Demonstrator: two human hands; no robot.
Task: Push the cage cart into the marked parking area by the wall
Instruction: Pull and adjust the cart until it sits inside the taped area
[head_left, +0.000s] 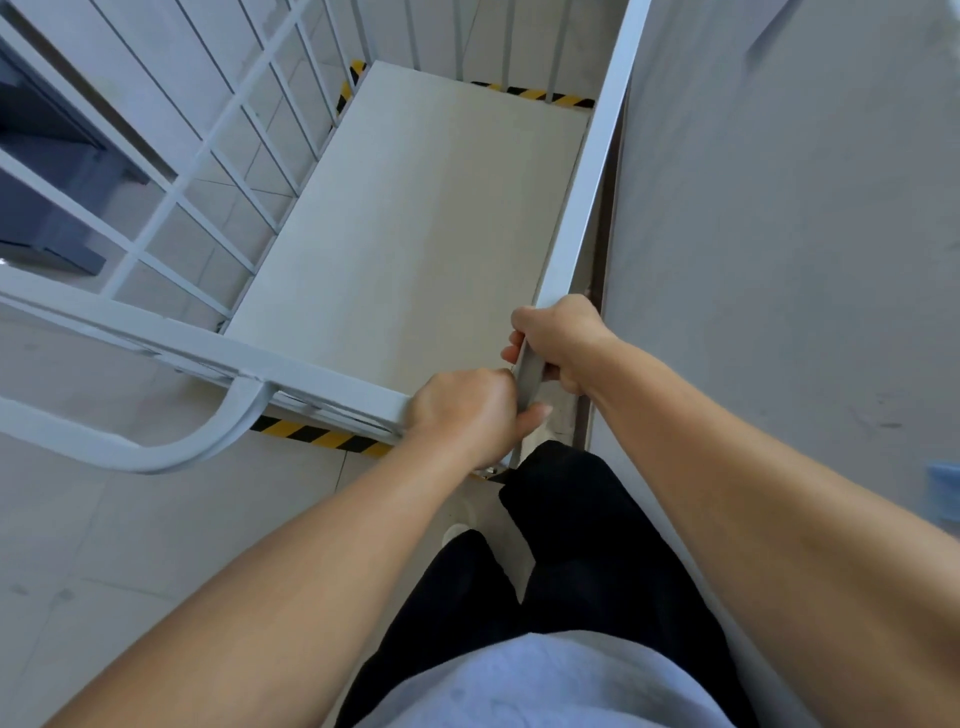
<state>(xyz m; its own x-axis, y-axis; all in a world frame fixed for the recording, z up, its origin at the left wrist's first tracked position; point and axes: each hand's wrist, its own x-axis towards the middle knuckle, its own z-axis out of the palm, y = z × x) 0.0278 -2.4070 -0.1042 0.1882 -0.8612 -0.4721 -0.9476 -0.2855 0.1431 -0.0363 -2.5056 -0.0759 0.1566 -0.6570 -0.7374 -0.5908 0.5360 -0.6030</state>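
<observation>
Both hands hold the near right corner of the cage cart (410, 208). The left hand (467, 413) has its grip curled over the end of the near top rail (291, 371), knuckles up, thumb pointing toward the corner post. The right hand (558, 340) has its grip wrapped round the right side rail (587, 171) just beyond the corner, fingers curled under on the inner side. The two hands sit just beside each other, one on each side of the corner.

The cart is painted a pale grey-white throughout. Its frame is square-section tube. The floor panel is a plain flat sheet with nothing on it. The left side is a grid of thin bars; the far end shows upright bars only. One curved tubular handle (171, 447) projects from the near rail, to the left of the left hand.

The cart stands on the tiled floor (93, 519) with its right rail close alongside the wall (779, 234), a narrow dark gap between them. Yellow-and-black hazard tape (322, 434) marks the floor: one strip shows under the near rail, one beyond the far end, and a short piece at the far left corner, three visible stretches in all. The floor panel lies between the near and far strips.

Count: one cart, one handle, two hands on the frame. Two legs in black trousers (587, 545) stand just behind the near rail, close to the wall. A dark grey unit (47, 182) shows through the left grid.
</observation>
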